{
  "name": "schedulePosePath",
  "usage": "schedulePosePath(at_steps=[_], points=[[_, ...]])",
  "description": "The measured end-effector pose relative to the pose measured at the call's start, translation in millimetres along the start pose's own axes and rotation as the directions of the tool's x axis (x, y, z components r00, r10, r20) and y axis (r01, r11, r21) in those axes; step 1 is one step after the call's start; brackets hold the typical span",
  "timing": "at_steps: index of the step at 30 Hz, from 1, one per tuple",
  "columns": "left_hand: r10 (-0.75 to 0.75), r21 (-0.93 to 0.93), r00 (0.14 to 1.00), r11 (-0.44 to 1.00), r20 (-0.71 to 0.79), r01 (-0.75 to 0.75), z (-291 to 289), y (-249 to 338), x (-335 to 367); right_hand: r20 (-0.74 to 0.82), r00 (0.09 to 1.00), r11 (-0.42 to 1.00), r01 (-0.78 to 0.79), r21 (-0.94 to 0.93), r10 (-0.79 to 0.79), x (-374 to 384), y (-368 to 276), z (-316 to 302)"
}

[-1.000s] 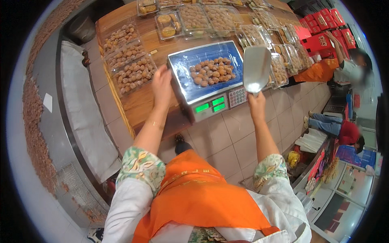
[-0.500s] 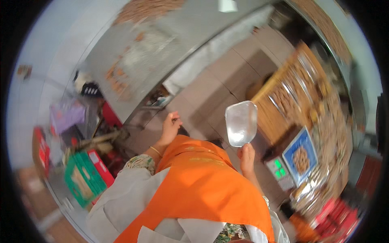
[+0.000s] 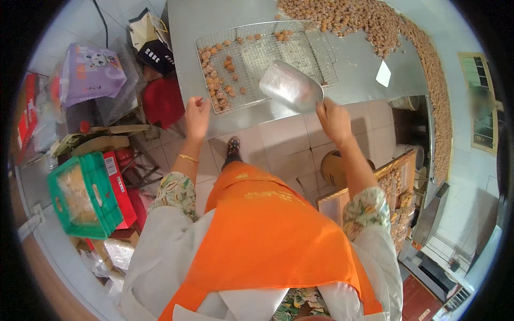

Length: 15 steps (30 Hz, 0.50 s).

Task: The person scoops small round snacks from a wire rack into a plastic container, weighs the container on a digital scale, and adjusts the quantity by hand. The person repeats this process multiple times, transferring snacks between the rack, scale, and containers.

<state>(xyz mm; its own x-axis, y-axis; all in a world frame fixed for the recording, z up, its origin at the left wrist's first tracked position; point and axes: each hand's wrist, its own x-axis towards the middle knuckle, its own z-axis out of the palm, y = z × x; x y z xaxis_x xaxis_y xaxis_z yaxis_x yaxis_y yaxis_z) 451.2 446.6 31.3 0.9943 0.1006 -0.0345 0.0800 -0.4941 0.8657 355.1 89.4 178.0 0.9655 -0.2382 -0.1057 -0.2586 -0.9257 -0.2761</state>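
My right hand (image 3: 335, 122) is closed round the handle of a shiny metal scoop (image 3: 293, 84). Its pan points to the left and overlaps the front of a wire mesh tray (image 3: 262, 29) on the metal table. No pieces can be made out in the scoop. To the left, near the table's front edge, my left hand (image 3: 197, 116) is raised with fingers half curled and slightly apart, and nothing shows in it. Small round brown pieces (image 3: 212, 80) lie scattered in the tray, mostly along its left side. A large heap of similar pieces (image 3: 348, 16) covers the table's far right part.
A white card-like piece (image 3: 383, 74) lies on the metal table (image 3: 358, 80). At the left stand a green crate (image 3: 107, 203), a purple bag (image 3: 93, 75) and a red stool (image 3: 163, 101). A wooden tray of packed goods (image 3: 393, 179) is beyond my right forearm.
My view has swung from the wooden tray and scale toward the metal table. The scoop, still in my right hand, has come over the wire tray's edge. My left hand has risen toward the table.
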Motion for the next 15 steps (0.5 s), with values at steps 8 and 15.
schedulePosePath(at_steps=[8,15], points=[[-0.1,0.13,0.994,0.987,0.05,0.092,13,16,41,0.235,0.967,0.889,0.189,-0.417,-0.096,143,-11,11],[-0.128,0.162,0.992,0.978,-0.012,0.129,17,41,51,0.55,0.832,0.869,0.325,-0.373,-0.075,188,-9,47]])
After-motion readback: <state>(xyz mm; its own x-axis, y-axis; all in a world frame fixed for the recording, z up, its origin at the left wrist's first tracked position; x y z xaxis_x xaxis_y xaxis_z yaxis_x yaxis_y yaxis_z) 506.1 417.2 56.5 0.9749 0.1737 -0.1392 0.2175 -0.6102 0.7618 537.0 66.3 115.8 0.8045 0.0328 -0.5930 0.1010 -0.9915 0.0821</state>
